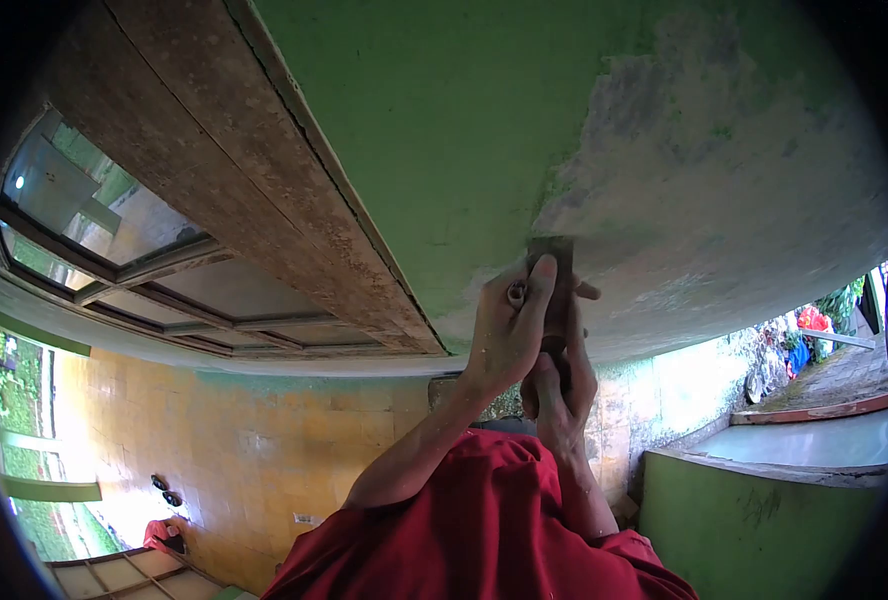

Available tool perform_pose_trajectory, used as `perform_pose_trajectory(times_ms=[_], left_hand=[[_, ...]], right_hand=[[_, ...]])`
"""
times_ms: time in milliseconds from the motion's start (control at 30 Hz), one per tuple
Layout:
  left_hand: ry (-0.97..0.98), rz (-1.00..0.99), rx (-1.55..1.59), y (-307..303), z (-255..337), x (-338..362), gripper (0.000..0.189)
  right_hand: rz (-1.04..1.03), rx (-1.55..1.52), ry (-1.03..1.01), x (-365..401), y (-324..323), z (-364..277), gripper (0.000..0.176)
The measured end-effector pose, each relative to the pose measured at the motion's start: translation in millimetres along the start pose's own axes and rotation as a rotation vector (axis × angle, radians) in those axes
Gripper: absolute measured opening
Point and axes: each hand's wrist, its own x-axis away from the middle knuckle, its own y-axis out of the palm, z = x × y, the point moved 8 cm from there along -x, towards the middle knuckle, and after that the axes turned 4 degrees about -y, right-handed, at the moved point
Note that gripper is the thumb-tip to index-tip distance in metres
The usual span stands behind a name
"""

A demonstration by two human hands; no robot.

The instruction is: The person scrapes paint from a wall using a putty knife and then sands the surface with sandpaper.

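Observation:
A scraper (562,270) with a broad flat blade is held against the wall, its top edge touching the surface beside the border of the bare patch. My right hand (561,405) is closed around its dark handle from below. Higher up, my left hand (504,335) grips the blade part, thumb laid along the front and fingertips showing past the right side. A small round end shows among the left fingers; I cannot make out what it is. The wall has green paint (424,130) on the left and a grey-white, patchy stretch (704,190) on the right.
A worn wooden window frame (264,190) with glass panes lies left of my hands. Behind me are a yellowish tiled floor (264,430), dark sandals (167,491) and a red item (164,536). A green low wall (754,530) with a ledge stands at lower right.

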Motion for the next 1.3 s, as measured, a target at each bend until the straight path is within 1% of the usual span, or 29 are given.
perform_pose_trajectory(times_ms=[67, 100, 167, 200, 267, 300, 367, 400, 467, 500, 600, 700, 767, 800, 867, 900, 967, 1000, 1067, 1200, 1267, 1300], left_hand=[[0.051, 0.015, -0.095, 5.3, 10.3, -2.3, 0.043], [0.055, 0.018, -0.092, 4.5, 3.6, -2.3, 0.043], [0.094, 0.012, -0.111, -0.1, -11.5, -1.1, 0.044], [0.097, 0.008, -0.111, 1.4, -9.3, -2.0, 0.044], [0.101, 0.058, -0.095, 3.5, -2.4, -1.6, 0.045], [0.09, 0.056, -0.094, 5.0, 1.2, -2.1, 0.045], [0.192, 0.034, -0.147, 8.6, 19.0, -4.0, 0.046], [0.198, 0.032, -0.153, 8.7, 16.7, -2.6, 0.046], [0.117, 0.084, -0.143, 3.9, -1.2, 0.9, 0.046], [0.12, 0.079, -0.143, 5.0, 0.0, 0.5, 0.046], [0.095, 0.091, -0.109, 6.5, 0.8, 2.7, 0.045], [0.083, 0.08, -0.132, 10.2, 9.9, 4.3, 0.049], [0.174, 0.04, -0.15, 16.1, 22.6, 8.7, 0.048], [0.171, 0.04, -0.149, 17.3, 29.4, 7.4, 0.048], [0.063, -0.012, -0.047, 21.6, 37.4, -2.8, 0.046], [0.069, -0.012, -0.046, 22.1, 38.0, -2.3, 0.046], [0.103, 0.058, -0.056, 19.2, 40.0, -2.2, 0.046], [0.104, 0.056, -0.057, 20.4, 42.1, -3.6, 0.046], [0.163, 0.076, -0.078, 23.9, 52.5, -5.2, 0.047], [0.168, 0.085, -0.135, 28.3, 63.0, -5.9, 0.047], [0.181, 0.087, -0.167, 28.8, 60.8, -4.3, 0.048], [0.182, 0.085, -0.169, 29.9, 62.5, -3.9, 0.048]], right_hand=[[0.051, 0.018, -0.043, -5.2, -0.5, -13.4, 0.068], [0.046, 0.02, -0.046, -2.7, -1.2, -13.2, 0.068], [0.076, 0.123, -0.031, 5.3, -4.1, -8.8, 0.067], [0.078, 0.123, -0.034, 3.5, -4.1, -5.4, 0.067], [0.104, 0.272, -0.166, 2.8, -6.8, -8.8, 0.066], [0.107, 0.274, -0.156, 1.9, -7.4, -14.8, 0.066], [0.072, 0.216, -0.076, -4.3, -4.1, -28.8, 0.066], [0.074, 0.211, -0.083, -3.2, -3.4, -27.3, 0.066], [0.106, 0.169, -0.128, 3.3, -5.5, -23.7, 0.067], [0.11, 0.17, -0.132, 3.8, -5.8, -25.4, 0.067], [0.088, 0.19, -0.061, 5.4, -8.2, -21.5, 0.068], [0.072, 0.183, -0.063, 4.8, -10.0, -22.2, 0.068], [0.05, 0.118, -0.123, 7.0, -9.6, -26.7, 0.067], [0.051, 0.118, -0.12, 6.9, -9.9, -34.8, 0.067], [-0.014, -0.201, 0.033, 2.5, -3.4, -45.9, 0.069], [-0.017, -0.199, 0.028, 1.6, -3.8, -42.0, 0.069], [-0.011, -0.052, -0.06, -2.6, -8.7, -35.7, 0.071], [-0.01, -0.053, -0.061, -3.7, -6.4, -41.3, 0.071], [0.028, -0.166, 0.002, -5.7, -4.2, -53.5, 0.072], [0.006, -0.224, -0.015, -10.3, -6.5, -68.6, 0.071], [-0.043, -0.352, 0.165, -3.8, -3.3, -71.3, 0.07], [-0.041, -0.353, 0.162, -3.4, -2.8, -79.5, 0.07]])
